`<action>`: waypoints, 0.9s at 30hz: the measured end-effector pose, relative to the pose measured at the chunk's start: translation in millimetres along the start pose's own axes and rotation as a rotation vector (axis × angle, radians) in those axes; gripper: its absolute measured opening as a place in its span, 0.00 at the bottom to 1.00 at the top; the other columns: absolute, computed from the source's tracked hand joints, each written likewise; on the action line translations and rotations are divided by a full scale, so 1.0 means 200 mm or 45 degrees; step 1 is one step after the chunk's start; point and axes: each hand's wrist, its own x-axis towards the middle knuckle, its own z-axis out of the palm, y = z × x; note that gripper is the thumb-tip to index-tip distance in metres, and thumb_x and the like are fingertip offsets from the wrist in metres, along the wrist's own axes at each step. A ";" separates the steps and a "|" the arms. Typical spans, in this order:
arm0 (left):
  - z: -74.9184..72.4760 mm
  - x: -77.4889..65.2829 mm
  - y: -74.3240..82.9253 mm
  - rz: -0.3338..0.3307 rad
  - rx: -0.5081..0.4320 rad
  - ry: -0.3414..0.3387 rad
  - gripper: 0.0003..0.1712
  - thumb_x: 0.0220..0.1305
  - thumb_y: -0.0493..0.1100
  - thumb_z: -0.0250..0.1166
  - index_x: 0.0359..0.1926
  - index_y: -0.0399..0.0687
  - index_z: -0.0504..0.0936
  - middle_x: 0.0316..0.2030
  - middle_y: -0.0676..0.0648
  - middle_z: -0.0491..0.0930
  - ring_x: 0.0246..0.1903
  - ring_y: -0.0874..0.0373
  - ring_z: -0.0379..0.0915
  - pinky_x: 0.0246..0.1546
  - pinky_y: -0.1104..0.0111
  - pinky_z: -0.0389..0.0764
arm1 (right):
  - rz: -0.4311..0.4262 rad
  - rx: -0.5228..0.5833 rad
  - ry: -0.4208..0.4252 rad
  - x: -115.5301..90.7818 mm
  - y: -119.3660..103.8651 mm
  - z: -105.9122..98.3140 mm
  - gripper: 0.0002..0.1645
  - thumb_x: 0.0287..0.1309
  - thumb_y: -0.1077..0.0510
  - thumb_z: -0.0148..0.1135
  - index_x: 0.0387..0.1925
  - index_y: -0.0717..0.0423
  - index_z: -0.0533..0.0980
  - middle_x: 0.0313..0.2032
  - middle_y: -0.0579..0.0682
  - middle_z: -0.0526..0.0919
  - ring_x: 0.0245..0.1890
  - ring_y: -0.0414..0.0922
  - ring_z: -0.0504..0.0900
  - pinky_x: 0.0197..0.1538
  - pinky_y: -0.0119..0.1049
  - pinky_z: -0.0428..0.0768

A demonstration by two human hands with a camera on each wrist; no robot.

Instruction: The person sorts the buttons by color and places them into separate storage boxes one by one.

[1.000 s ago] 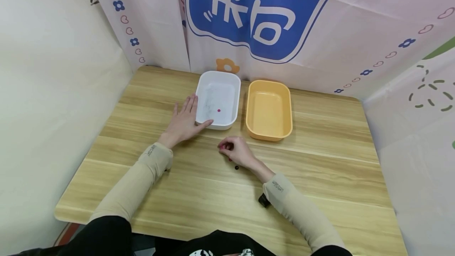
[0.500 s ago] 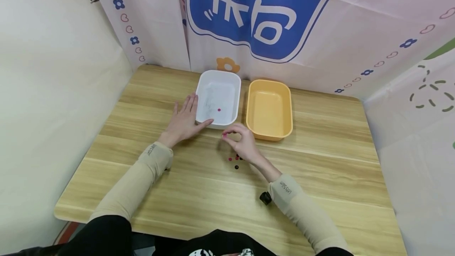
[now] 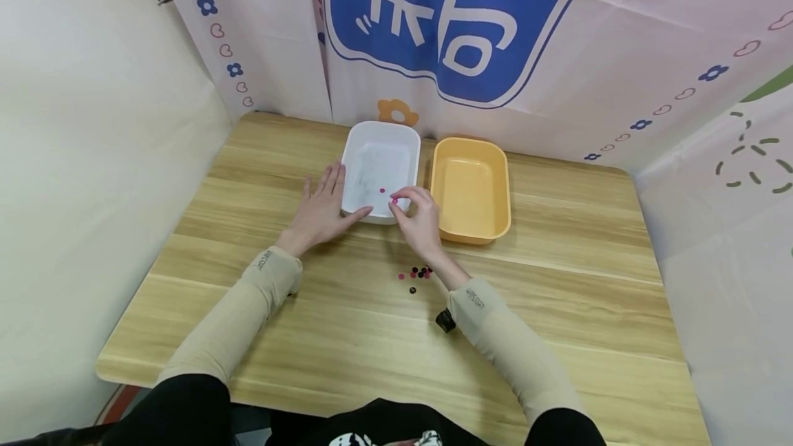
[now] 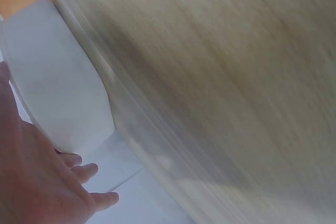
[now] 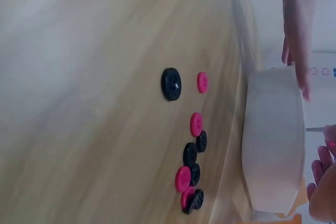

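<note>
My right hand (image 3: 423, 222) is over the front right part of a white plastic tub (image 3: 413, 157). Between its thumb and forefinger it pinches a pink button (image 3: 394, 201). Another pink button (image 3: 382, 190) lies on the tub's floor. With fingers spread, my left hand (image 3: 319, 215) rests along the tub's left side, thumb on the front rim; the left wrist view shows the hand (image 4: 37, 177) against the white wall. In front of the tub, several pink buttons (image 5: 196, 124) and black buttons (image 5: 171, 84) lie loose on the wooden table, some overlapping.
To the right of the white tub stands a yellow tub (image 3: 471, 188), close beside it. A printed cloth (image 3: 545, 122) hangs behind the table's back edge (image 3: 557, 159). Under the right sleeve a small black device (image 3: 445, 321) shows above the tabletop.
My right hand has risen from the loose buttons and moved forward over the white tub with a pink button, uncovering the pile. My left hand stays at the tub.
</note>
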 end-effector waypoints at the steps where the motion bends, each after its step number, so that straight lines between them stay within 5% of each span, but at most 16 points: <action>1: 0.00 0.00 0.00 -0.001 -0.004 -0.001 0.69 0.74 0.85 0.45 0.89 0.41 0.31 0.90 0.39 0.32 0.91 0.41 0.30 0.88 0.32 0.33 | 0.001 -0.006 0.004 0.01 0.00 0.01 0.09 0.63 0.69 0.76 0.45 0.67 0.88 0.49 0.64 0.91 0.56 0.61 0.86 0.67 0.56 0.83; 9: 0.00 -0.02 0.00 -0.003 -0.026 -0.010 0.69 0.74 0.84 0.47 0.89 0.41 0.30 0.90 0.38 0.32 0.91 0.41 0.28 0.88 0.32 0.32 | 0.076 -0.053 -0.074 0.00 0.04 0.05 0.25 0.67 0.60 0.77 0.62 0.65 0.83 0.60 0.62 0.89 0.67 0.61 0.83 0.76 0.58 0.78; 16: 0.00 -0.02 0.00 -0.007 -0.042 0.002 0.69 0.74 0.84 0.47 0.89 0.41 0.32 0.90 0.38 0.33 0.91 0.40 0.30 0.88 0.33 0.31 | 0.019 -0.034 -0.125 -0.06 0.04 0.00 0.33 0.67 0.58 0.76 0.70 0.64 0.79 0.70 0.65 0.82 0.76 0.63 0.76 0.84 0.61 0.69; 22: 0.00 -0.01 -0.01 -0.005 -0.028 0.001 0.69 0.74 0.85 0.45 0.89 0.41 0.31 0.90 0.39 0.32 0.91 0.40 0.30 0.88 0.33 0.33 | -0.102 -0.045 -0.139 -0.11 0.06 -0.06 0.36 0.65 0.59 0.76 0.70 0.68 0.77 0.72 0.68 0.80 0.77 0.66 0.74 0.84 0.65 0.67; 27: 0.00 0.00 -0.01 -0.004 -0.019 -0.002 0.70 0.73 0.85 0.45 0.89 0.41 0.31 0.90 0.39 0.32 0.91 0.41 0.29 0.88 0.33 0.34 | -0.385 -0.239 -0.209 -0.16 0.10 -0.09 0.36 0.72 0.58 0.69 0.75 0.70 0.72 0.73 0.70 0.77 0.77 0.69 0.73 0.84 0.67 0.66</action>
